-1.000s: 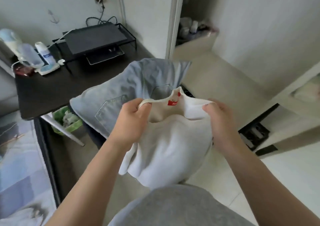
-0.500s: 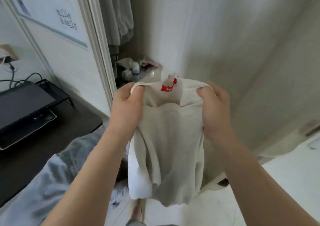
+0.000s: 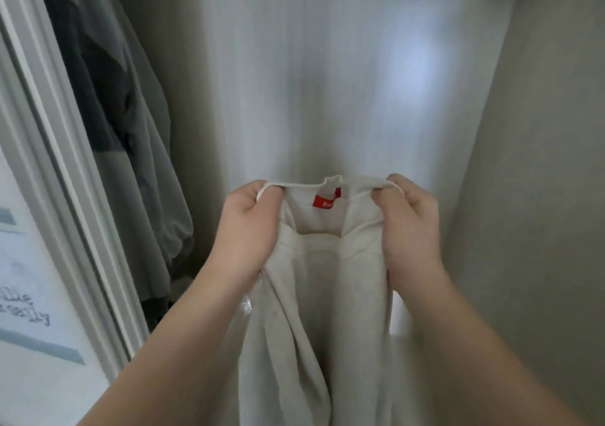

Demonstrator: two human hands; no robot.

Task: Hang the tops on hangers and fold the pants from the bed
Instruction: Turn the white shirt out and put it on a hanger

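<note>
1. Held up in mid-air by the neckline: one cream top (image 3: 327, 311), body hanging limp and creased below, resting on no surface.
2. Pinched at the left end of the neckline by the left hand (image 3: 250, 229), fingers curled tight round the rim. Pinched the same way at the right end by the right hand (image 3: 411, 229). Neck opening stretched wide between the two, with a red label (image 3: 324, 202) showing inside at the back.
3. Positioned in front of a pale panel (image 3: 327, 65), just right of an open wardrobe with dark and grey garments (image 3: 131, 137) hanging beside its white frame (image 3: 65, 196).
4. Judged done so far: top off the bed and up at the wardrobe. Nothing more provable from here.
5. Judged not yet done: no hanger in either hand or anywhere in sight, so none threaded into the neck and nothing hung.
6. Left as well, going by the task: any other tops, plus folding of the pants. Bed and pants out of view, so count impossible to tell.
7. Probably early to middle of the work on this garment. Next need, most likely: one hand freed to fetch a hanger, neck kept open with the other.
</note>
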